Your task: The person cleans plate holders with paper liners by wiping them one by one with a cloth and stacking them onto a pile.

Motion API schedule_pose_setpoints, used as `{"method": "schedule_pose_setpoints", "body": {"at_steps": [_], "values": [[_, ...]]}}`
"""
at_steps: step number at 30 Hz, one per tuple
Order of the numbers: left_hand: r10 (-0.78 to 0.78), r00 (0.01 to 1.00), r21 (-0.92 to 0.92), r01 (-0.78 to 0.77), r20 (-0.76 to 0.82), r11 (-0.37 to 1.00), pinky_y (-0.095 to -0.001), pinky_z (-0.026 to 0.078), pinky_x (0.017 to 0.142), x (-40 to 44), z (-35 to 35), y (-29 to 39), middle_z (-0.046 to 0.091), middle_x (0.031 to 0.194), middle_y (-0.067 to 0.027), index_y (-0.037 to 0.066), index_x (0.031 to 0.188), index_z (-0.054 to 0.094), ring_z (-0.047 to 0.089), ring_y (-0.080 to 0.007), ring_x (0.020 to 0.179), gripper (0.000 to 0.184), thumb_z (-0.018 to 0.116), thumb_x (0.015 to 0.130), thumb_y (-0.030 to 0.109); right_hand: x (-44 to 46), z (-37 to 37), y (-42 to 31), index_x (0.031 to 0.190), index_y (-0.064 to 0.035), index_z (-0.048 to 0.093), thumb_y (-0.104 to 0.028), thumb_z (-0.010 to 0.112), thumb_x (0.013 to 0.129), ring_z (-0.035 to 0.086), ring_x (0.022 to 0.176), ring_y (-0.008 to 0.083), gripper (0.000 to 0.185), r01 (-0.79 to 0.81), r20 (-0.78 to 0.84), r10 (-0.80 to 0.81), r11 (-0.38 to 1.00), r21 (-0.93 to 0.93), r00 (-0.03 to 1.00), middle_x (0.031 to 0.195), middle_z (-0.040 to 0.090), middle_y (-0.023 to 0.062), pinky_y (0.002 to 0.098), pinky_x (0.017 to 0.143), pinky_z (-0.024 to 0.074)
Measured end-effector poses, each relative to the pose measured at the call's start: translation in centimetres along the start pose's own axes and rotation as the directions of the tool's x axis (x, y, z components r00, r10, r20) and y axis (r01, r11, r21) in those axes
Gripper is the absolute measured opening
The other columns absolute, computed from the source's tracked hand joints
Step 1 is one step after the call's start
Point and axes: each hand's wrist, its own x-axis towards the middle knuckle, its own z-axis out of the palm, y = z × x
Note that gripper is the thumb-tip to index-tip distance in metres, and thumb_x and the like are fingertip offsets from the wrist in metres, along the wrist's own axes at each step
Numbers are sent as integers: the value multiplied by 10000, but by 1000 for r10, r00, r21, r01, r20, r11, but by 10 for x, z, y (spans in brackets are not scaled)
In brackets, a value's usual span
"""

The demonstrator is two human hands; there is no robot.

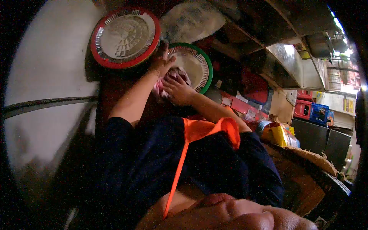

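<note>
My right hand [177, 89] is pressed on a crumpled pink and maroon cloth [180, 73], with its fingers curled over it. The cloth lies at the lower left edge of a round, green-rimmed tray [209, 73] with a pale, ridged inside. Just left of that tray, my left hand [162, 63] has its fingers stretched out and the thumb apart, close to the rim. Dim light hides whether it touches the rim. Beyond the left hand is a similar round tray with a red rim [96, 50].
A white panel [46, 50] with a dark seam stands at left. Behind the trays is a translucent plastic bag [193, 21]. Wooden shelving [268, 65] runs along the upper right. A yellow package [276, 135] and red and blue crates [319, 114] are at right.
</note>
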Motion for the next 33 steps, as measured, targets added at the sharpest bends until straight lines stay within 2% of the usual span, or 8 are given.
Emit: {"method": "schedule_pose_setpoints", "body": {"at_steps": [5,7,9,11,18,26,30,33], "values": [[301,923,338,-371,241,865,-563,74,1063,-13,0,6,176,1450,-201,245,1353,360,157,-411,1328,780,547,709,642,-73,-66,3,1138,-76,551,-283,458,888,504,1090,252,337,-338,193,279,808,483,941,1157,576,86,414,925,362],[256,750,249,-488,610,836,-585,94,1055,-19,-29,49,177,1453,-188,208,1334,405,143,-378,1342,841,660,634,598,-125,-41,32,896,-60,633,-344,369,919,551,713,151,389,-688,532,586,61,723,611,801,625,38,293,643,446],[250,522,198,-658,815,727,-542,86,1079,-56,-45,75,247,1441,-139,120,1302,437,172,-327,1345,815,712,629,487,-157,-72,50,836,-57,635,-399,405,887,532,556,171,416,-367,399,610,-184,912,685,734,618,42,322,529,451],[390,546,243,-760,742,602,-459,295,1019,-90,-32,55,444,1312,-112,87,1142,567,361,-257,1261,483,658,694,242,-166,-101,43,795,-62,585,-303,377,914,527,603,173,339,-120,441,860,-425,897,256,710,574,49,325,543,475],[676,708,129,-704,204,699,-384,462,774,-78,-92,93,624,936,-77,76,976,583,597,-256,870,287,561,692,43,-175,-109,69,1071,-98,538,-300,390,885,547,978,346,312,604,351,917,-390,695,189,1123,565,136,491,613,500],[822,491,625,-553,-289,550,-356,489,664,-33,-219,161,603,814,-91,46,945,599,592,-271,741,235,618,712,37,-139,-89,72,866,-115,545,-306,447,880,589,800,298,215,481,271,923,-376,792,274,912,610,96,424,643,515],[250,961,661,-266,121,702,-394,469,806,-28,-203,78,571,1078,-121,77,1144,547,573,-323,913,400,642,758,128,-103,-83,62,901,-103,572,-472,459,860,543,607,206,388,407,299,941,-339,848,161,764,568,47,332,497,453],[379,924,687,-314,60,655,-415,415,909,-46,-176,85,514,1185,-136,128,1268,452,500,-350,1071,548,648,764,218,-97,-64,68,872,-71,591,-281,424,855,558,676,184,268,-142,406,870,-380,914,279,820,604,73,332,496,457]]}}
